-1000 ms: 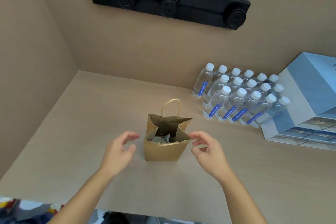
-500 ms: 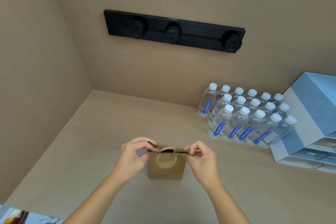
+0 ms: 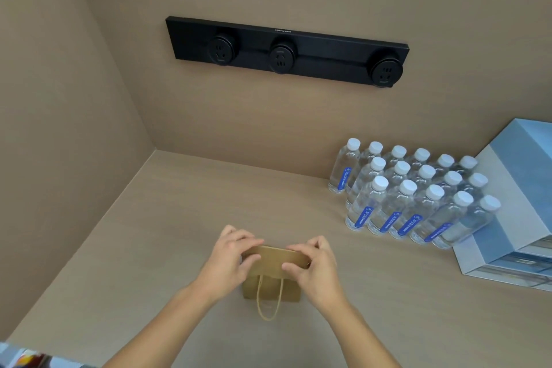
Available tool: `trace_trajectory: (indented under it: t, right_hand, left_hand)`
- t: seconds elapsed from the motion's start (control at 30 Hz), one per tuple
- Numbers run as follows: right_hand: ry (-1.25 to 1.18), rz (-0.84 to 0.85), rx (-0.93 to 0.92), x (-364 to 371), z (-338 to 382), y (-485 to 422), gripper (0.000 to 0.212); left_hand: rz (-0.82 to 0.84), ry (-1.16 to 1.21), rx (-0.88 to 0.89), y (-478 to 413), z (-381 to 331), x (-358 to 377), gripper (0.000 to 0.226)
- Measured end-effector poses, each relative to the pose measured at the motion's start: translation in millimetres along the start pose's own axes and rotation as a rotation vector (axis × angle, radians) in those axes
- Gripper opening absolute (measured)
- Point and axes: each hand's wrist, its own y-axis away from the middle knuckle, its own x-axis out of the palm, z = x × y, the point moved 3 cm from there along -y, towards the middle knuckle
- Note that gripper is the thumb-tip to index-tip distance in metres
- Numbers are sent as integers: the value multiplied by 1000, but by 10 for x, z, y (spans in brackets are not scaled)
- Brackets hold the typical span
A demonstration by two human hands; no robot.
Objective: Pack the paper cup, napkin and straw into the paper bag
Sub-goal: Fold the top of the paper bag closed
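From the head view, one small brown kraft paper bag [image 3: 270, 290] stands on the beige wooden bench [image 3: 134, 248], its top folded over toward the person. The left hand [image 3: 228, 261] and right hand [image 3: 316, 267] each pinch one end of that folded flap. One twisted paper handle [image 3: 268, 305] hangs down the front. Cup, napkin and straw cannot be seen. Seventeen clear plastic water bottles [image 3: 412, 197] stand at right beside blue-and-white boxes [image 3: 513, 203]. A black wall power strip [image 3: 286, 52] carries three round sockets.

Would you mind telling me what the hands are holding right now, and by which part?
Both the left hand and right hand pinch the small brown paper bag by its folded-over top edge.
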Motion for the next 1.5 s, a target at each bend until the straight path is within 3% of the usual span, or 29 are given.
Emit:
trace_trajectory:
  t: [0.1, 0.2, 0.33, 0.5, 0.6, 0.77, 1.0, 1.1, 1.5]
  right_hand:
    - [212, 78, -30, 115, -2, -10, 20]
    - [325, 157, -87, 187, 63, -41, 20]
    - [218, 219, -63, 134, 82, -126, 9]
    - [70, 144, 45, -117, -149, -155, 36]
    - [-37, 159, 82, -112, -162, -137, 30]
    - [-284, 157, 170, -47, -281, -103, 21]
    - [-370, 203, 277, 128, -393, -55, 27]
    - [-359, 209, 311, 156, -401, -67, 22]
    - [-391, 264, 334, 144, -482, -154, 9]
  left_hand:
    - [20, -9, -22, -44, -48, 14, 23]
    - [119, 60, -37, -75, -145, 86, 26]
    - [179, 104, -160, -117, -50, 78, 16]
    - [69, 164, -312, -77, 212, -81, 16]
    - [-1, 260, -414, -19, 374, -69, 36]
    - [-53, 539, -534, 69, 488, 57, 25]
    - [159, 594, -525, 107, 453, 273, 19]
    - [179, 599, -546, 89, 463, 330, 25]
    - [171, 637, -522, -14, 485, 361, 15]
